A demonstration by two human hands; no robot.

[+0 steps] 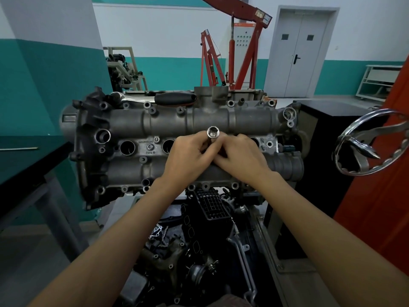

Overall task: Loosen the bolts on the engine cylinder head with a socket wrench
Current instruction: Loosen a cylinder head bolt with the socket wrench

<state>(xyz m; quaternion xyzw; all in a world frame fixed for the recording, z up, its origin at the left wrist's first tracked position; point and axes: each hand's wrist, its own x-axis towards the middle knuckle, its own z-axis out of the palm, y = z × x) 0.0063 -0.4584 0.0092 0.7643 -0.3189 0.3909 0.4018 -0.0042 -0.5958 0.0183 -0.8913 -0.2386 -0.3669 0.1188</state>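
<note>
The grey engine cylinder head (168, 122) lies across the middle of the view, with several bolts along its edges and round plug holes down its centre. My left hand (188, 156) and my right hand (242, 157) meet over the centre and both pinch a silver socket (213, 134) that stands upright, its hollow end facing up. The lower end of the socket is hidden by my fingers. A ratchet wrench with a black handle (174, 98) lies along the far edge of the head, untouched.
A chrome handwheel (363, 142) juts out at the right beside a black stand and an orange frame. A dark table edge (26, 165) lies at the left. Red engine hoists (243, 52) stand behind. Engine parts and hoses sit below the head.
</note>
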